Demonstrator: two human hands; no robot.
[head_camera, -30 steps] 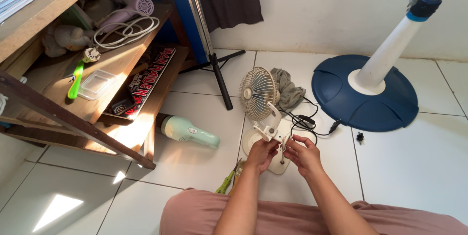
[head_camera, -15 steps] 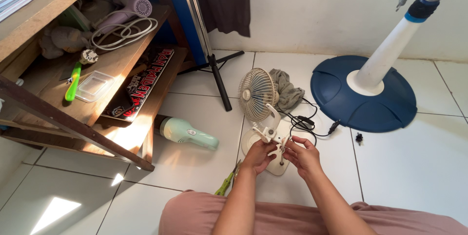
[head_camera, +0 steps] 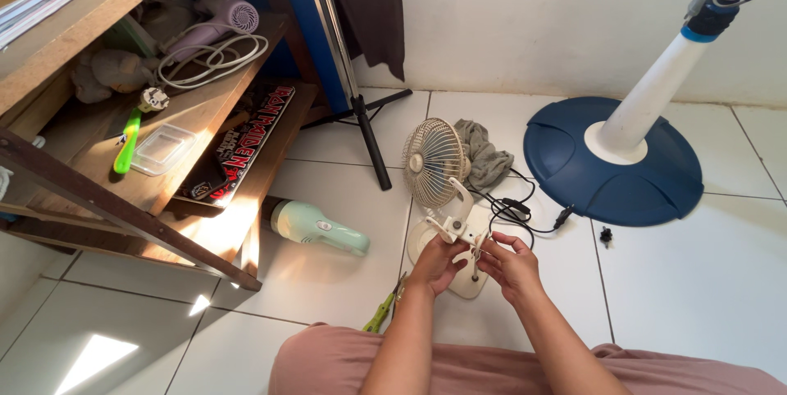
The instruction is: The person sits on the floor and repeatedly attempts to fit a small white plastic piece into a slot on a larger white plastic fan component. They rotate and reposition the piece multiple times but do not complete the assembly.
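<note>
A small white desk fan (head_camera: 434,161) stands on the tiled floor in front of me, its round grille facing left. My left hand (head_camera: 436,265) grips the fan's white neck from the left, just above its oval base (head_camera: 467,287). From the right, my right hand (head_camera: 515,268) pinches the same joint with its fingertips. The fan's black cable (head_camera: 515,211) lies coiled just behind my hands. What sits between my fingers at the joint is hidden.
A grey cloth (head_camera: 485,149) lies behind the fan. The blue round base of a standing fan (head_camera: 615,174) is at the right, a small black part (head_camera: 607,237) beside it. A mint handheld device (head_camera: 320,229), green-handled pliers (head_camera: 381,313), a tripod leg (head_camera: 370,145) and a wooden shelf (head_camera: 123,198) are at the left.
Both hands have stayed on the small fan's neck, with only slight finger movement. The view has shifted a little.
</note>
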